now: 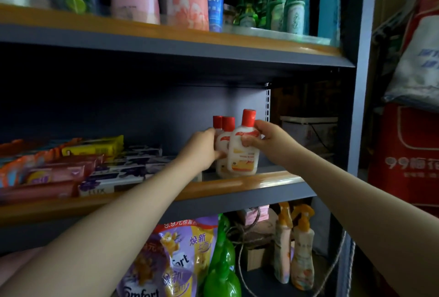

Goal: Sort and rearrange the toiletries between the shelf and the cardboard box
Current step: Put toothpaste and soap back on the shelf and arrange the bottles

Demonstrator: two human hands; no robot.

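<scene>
A grey metal shelving unit [237,192] with orange-trimmed board edges fills most of the frame, its dark back panel [118,111] in deep shadow at centre left. A perforated grey upright [268,101] stands right of centre, where the light is brighter. At the far right edge, printed sacks [418,59] hang beside the unit's grey side post [361,82].

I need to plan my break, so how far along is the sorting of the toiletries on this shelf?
Done: soap packs already lie stacked on the middle shelf. In hand: the left hand and right hand grip three red-capped white bottles standing at that shelf's right end. Left: I cannot judge, since the cardboard box is out of view.
</scene>
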